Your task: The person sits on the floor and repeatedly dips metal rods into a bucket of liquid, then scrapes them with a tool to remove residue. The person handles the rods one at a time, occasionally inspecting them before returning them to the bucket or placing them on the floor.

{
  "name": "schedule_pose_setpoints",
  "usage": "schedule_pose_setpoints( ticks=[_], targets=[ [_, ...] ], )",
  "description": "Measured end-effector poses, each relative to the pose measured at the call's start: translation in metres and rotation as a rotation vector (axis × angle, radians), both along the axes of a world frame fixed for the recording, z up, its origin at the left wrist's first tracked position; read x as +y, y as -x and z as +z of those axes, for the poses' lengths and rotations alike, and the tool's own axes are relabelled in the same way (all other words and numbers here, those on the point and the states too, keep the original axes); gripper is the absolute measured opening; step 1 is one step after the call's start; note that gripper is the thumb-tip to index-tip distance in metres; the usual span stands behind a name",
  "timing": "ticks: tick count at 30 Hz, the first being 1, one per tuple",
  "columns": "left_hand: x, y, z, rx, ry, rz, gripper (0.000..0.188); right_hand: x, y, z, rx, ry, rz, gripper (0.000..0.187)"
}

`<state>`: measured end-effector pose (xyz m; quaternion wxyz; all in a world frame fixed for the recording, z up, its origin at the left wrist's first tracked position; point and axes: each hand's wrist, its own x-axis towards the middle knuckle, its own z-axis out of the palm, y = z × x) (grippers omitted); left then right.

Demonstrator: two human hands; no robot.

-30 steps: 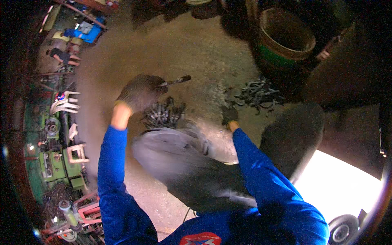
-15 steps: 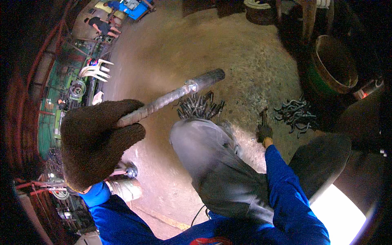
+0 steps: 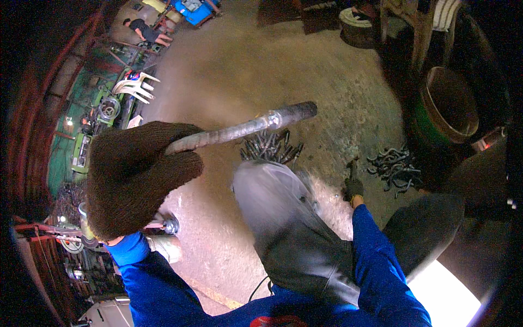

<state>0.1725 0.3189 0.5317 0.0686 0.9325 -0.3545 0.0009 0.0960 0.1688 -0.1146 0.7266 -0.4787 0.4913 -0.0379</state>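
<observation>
My left hand (image 3: 139,171), in a thick brown knit glove, is closed around one end of a ribbed steel bar (image 3: 229,136). The bar slants up to the right in the air, with a bright joint near its darker, thicker far end. Low on the right, my right hand (image 3: 353,188) wears a dark glove and grips a narrow dark tool (image 3: 353,166) whose kind I cannot make out. Between the hands, beyond my grey-clad knee (image 3: 269,185), lies a pile of short metal pieces (image 3: 269,147). Curved dark metal pieces (image 3: 396,168) are heaped right of my right hand.
A green drum (image 3: 430,117) with a rusty rim stands at the right. White plastic chairs (image 3: 136,86) and green machinery (image 3: 106,111) line the left side. A person (image 3: 146,31) is bent over at the far left. A pale bucket (image 3: 163,248) stands below my left hand.
The bar in my left hand has tipped flatter, its far end shifting right and slightly down. My right hand keeps its grip low by the curved pieces. The whole view has shifted slightly.
</observation>
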Motion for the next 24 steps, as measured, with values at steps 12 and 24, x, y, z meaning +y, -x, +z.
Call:
schedule_pose_setpoints(
  ticks=[12, 24],
  targets=[
    [0.000, -0.022, -0.025, -0.134, -0.021, -0.430, 0.021, -0.017, 0.012, -0.041, -0.053, -0.200, -0.094, 0.022],
    [0.003, -0.038, -0.049, -0.216, 0.066, -0.513, 0.023, -0.017, 0.009, -0.037, -0.016, -0.076, -0.066, 0.019]
  ],
)
